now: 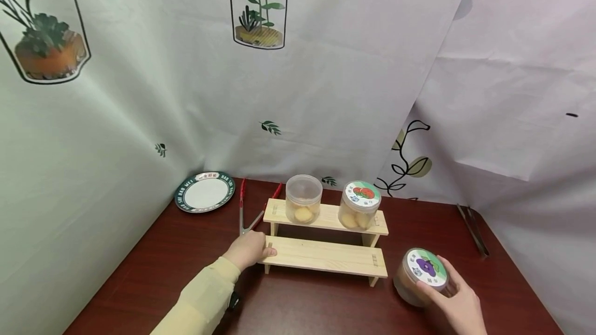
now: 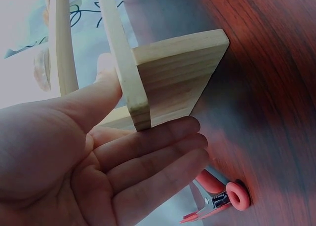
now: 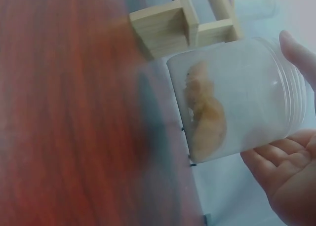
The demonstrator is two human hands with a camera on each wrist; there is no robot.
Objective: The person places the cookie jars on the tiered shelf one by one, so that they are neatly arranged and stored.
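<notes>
A two-step light wooden rack stands mid-table. At the left end of its lower step, my left hand grips the board, thumb on top and fingers underneath. My right hand holds a clear plastic jar by its upper part, right of the rack. Its lid bears a purple and green label, and tan pieces lie inside. The jar appears tilted and raised off the table. On the upper step stand a lidless jar and a jar with a tomato-label lid, both containing round biscuits.
A green-rimmed white plate lies at the back left. Red-tipped tongs lie spread between plate and rack. Metal tongs rest near the right edge. A patterned cloth hangs behind the dark red table.
</notes>
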